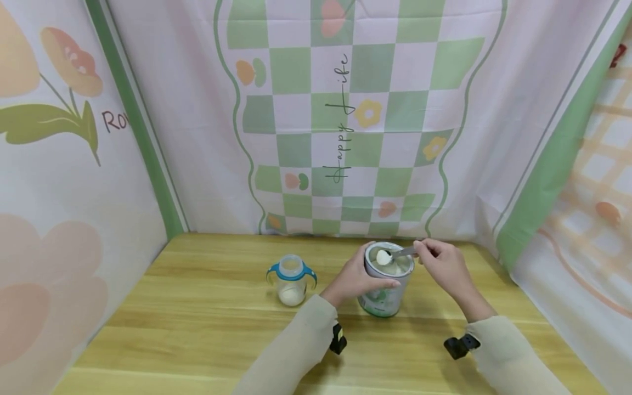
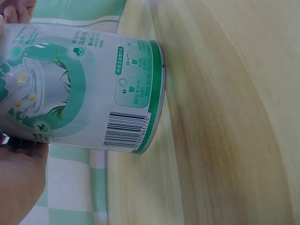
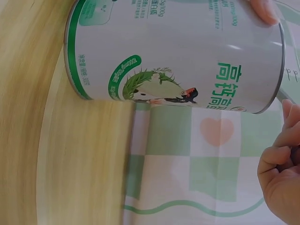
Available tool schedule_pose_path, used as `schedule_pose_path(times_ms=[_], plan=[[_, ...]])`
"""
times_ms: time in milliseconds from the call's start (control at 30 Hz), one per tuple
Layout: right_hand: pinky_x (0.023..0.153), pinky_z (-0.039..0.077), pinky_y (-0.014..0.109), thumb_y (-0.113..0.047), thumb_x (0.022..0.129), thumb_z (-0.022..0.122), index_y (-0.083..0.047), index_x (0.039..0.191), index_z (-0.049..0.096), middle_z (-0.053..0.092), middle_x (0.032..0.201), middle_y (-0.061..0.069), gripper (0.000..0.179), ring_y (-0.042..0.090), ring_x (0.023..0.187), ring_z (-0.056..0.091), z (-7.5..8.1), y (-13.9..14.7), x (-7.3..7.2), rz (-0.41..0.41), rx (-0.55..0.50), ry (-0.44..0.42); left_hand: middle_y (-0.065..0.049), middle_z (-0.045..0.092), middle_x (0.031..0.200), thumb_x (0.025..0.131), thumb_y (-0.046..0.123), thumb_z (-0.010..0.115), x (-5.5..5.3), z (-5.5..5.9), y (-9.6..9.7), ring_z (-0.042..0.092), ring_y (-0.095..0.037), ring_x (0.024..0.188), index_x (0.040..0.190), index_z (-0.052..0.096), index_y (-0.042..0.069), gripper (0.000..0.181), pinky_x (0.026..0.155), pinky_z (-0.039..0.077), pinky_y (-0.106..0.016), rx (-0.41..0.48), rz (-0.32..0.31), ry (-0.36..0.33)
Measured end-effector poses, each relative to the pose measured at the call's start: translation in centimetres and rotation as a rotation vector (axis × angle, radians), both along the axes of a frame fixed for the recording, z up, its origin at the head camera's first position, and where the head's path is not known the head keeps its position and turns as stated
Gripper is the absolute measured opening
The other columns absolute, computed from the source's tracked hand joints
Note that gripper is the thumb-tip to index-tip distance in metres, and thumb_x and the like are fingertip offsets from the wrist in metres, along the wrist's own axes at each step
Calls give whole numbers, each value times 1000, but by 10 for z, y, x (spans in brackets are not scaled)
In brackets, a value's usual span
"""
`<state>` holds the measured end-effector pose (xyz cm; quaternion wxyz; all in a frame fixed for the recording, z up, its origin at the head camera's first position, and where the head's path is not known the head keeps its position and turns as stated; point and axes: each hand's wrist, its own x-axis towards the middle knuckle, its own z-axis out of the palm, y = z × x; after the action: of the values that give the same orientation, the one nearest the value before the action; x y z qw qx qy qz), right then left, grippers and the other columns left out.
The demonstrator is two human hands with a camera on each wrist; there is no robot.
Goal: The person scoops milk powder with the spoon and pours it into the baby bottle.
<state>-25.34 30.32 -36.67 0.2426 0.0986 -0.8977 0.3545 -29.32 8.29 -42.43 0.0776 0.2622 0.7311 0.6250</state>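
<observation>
Grey metal shows along the spoon [image 1: 405,252] that I watch at right of centre in the head view, its end heaped with white powder [image 1: 383,257] over the open mouth of the can [image 1: 384,299]. The right hand [image 1: 446,269] pinches the handle's outer end between thumb and fingers; the left hand [image 1: 357,280] wraps the can from its left side, thumb across the front. From the right fingertips the spoon's long axis runs leftward and slightly down the frame. The blue-handled cup [image 1: 291,285] stands on the table [image 1: 197,329] farther left, nearer the left hand but apart from it. What counts, I judge, is that the loaded end points cupward while the left hand sits between. Whether it touches the can's rim, I cannot tell.
</observation>
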Motion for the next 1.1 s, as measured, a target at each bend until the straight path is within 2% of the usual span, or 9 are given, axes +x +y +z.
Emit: schedule_pose_path(times_ms=[133,300,467,600,833,1000,1100], plan=[[49,41,29,-35,105,54,-6,90,74,67,78,8,38,14,63,55,3,1,1,-9,-45,-60,12,51,135,77,34,89,-1,0,1,55,-5,115,153,35,21,94,96,47,-32,5,-8,36],[49,39,30,-40,105,53,-3,89,72,65,76,7,45,14,58,48,5,2,0,-18,-112,-121,11,50,135,77,32,90,-1,1,1,54,-7,117,153,35,19,95,97,46,-31,-3,-5,61],[50,39,29,-43,104,53,-1,86,70,61,71,3,49,12,58,47,7,3,-1,-13,-179,-167,10,49,135,76,33,90,-1,3,2,53,-10,120,154,33,16,98,98,46,-32,-26,13,58],[50,37,29,-44,104,53,0,85,68,59,69,0,50,11,56,45,9,3,-1,0,-205,-191,11,49,135,77,32,90,0,5,2,53,-13,122,153,33,20,95,99,45,-32,-30,23,41],[49,34,30,-43,104,52,0,84,66,57,67,-2,49,10,54,42,12,3,0,18,-230,-201,10,48,136,78,31,89,2,8,1,52,-17,124,156,29,15,99,101,43,-34,-21,4,32],[51,36,28,-36,105,53,0,84,67,57,67,-3,45,9,54,43,15,3,0,25,-247,-191,5,46,142,79,33,88,3,9,0,49,-23,129,159,22,17,105,103,42,-36,-41,11,1],[53,38,27,-34,105,53,1,84,68,58,68,-3,43,8,55,44,16,2,1,27,-250,-184,4,43,146,79,36,87,2,10,-1,48,-20,130,160,20,19,106,105,41,-38,-51,14,2]])
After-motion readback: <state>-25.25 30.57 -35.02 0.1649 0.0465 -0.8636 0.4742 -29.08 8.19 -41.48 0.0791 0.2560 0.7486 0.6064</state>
